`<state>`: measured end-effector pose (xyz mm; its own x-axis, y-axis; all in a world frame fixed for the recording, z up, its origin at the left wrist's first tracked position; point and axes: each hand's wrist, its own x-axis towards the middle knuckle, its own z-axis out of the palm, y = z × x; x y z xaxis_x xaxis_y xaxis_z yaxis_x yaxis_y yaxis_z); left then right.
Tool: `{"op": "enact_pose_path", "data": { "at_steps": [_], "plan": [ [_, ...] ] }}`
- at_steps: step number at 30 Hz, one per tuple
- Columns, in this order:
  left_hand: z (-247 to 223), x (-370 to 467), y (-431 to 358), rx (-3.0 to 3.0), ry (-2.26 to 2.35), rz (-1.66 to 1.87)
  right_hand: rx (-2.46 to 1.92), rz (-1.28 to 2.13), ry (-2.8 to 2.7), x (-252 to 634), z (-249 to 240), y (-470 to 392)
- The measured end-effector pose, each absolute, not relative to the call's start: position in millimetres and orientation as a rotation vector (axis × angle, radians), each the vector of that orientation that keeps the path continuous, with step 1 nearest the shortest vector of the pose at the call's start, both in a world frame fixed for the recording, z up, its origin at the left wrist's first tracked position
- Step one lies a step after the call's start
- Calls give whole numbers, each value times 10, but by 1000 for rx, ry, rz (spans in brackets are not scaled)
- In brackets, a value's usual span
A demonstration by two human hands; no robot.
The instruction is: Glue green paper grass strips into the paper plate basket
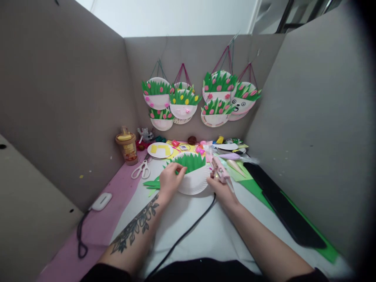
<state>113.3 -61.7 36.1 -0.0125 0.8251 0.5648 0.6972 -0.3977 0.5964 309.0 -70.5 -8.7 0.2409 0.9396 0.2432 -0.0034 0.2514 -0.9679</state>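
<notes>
I've got the white paper plate (195,183) on the counter (226,243), green paper grass (193,161) across its upper part. My left hand (171,176) is at the grass, fingertips drawn together, on what I can't tell. Apart from it, my right hand (223,192) grips the pink glue gun (222,171) beside the plate. Further left, white scissors (141,171); behind, decorated plates (184,111) hang.

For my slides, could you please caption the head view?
Left hand by green paper grass on a white paper plate, right hand holding a pink glue gun.
</notes>
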Motion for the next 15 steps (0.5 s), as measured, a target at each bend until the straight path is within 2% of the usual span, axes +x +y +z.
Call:
{"op": "enact_pose_path", "data": {
  "at_steps": [4, 7, 10, 15],
  "plan": [
    [353, 992, -583, 1972, 1676, 1630, -1140, 919, -961, 3117, -100, -623],
    [270, 893, -477, 1812, 1750, 1652, -1094, 929, -885, 3130, -59, -593],
    [152, 853, -382, 1665, 1656, 1448, -1068, 944, -822, 3143, -40, -575],
    [41, 872, -364, 1604, 1246, 1071, -1022, 946, -797, 3165, -91, -550]
  ]
}}
